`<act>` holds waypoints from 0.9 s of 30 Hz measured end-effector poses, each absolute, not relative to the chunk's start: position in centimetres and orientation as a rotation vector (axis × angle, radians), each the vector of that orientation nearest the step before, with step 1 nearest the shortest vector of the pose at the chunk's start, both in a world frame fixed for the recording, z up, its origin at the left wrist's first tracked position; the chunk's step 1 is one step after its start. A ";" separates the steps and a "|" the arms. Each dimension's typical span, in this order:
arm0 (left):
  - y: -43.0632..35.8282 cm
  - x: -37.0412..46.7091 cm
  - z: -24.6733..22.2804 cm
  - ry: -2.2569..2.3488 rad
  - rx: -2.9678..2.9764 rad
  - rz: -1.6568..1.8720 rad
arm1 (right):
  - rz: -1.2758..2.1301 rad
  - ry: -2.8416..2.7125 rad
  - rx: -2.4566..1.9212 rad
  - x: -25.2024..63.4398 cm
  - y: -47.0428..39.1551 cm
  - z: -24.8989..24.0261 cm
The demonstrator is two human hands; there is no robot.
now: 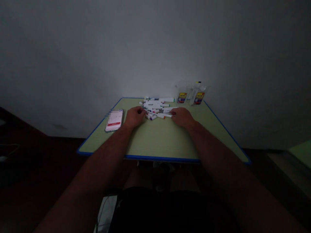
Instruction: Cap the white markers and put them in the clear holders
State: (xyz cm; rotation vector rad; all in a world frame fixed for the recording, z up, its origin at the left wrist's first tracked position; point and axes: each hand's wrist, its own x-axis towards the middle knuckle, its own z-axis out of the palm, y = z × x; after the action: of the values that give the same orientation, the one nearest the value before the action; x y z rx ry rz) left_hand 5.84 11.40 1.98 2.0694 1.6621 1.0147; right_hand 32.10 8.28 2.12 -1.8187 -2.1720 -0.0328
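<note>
A loose pile of white markers (155, 105) with coloured caps lies near the back of the table, pointing mostly sideways. At the pile's left edge is my left hand (134, 117), its fingers curled and closed at the marker ends; what they hold, if anything, is hidden. My right hand (182, 117) is at the right edge, fingers closed around the ends of white markers, how many I cannot tell. Between the hands lie an orange-ended marker (160, 116) and a purple-ended marker (153, 117).
A lit phone (114, 120) lies left of my left hand. Two clear plastic cases with printed labels, one (181, 97) beside the other (199, 97), stand at the back right; the right one holds a few markers. The pale green table (157, 142) has a blue edge and meets a wall (155, 48).
</note>
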 end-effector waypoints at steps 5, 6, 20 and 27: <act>11.5 5.8 1.8 1.643 2.074 1.052 | 0.018 -2.186 -1.814 32.1 8.2 2.0; 11.5 5.8 1.8 1.640 2.078 1.057 | 0.022 -2.186 -1.814 32.1 8.3 2.0; 11.7 6.2 1.2 1.610 2.110 1.043 | 0.023 -2.165 -1.789 32.3 8.8 1.3; 11.4 6.4 1.1 1.521 2.208 0.998 | 0.027 -2.093 -1.762 32.1 8.6 1.6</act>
State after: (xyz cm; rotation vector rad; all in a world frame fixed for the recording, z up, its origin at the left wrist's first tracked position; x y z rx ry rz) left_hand 6.39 11.44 1.15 2.2082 1.5210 0.9984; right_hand 32.13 8.58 1.62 -1.7620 -2.0932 0.0268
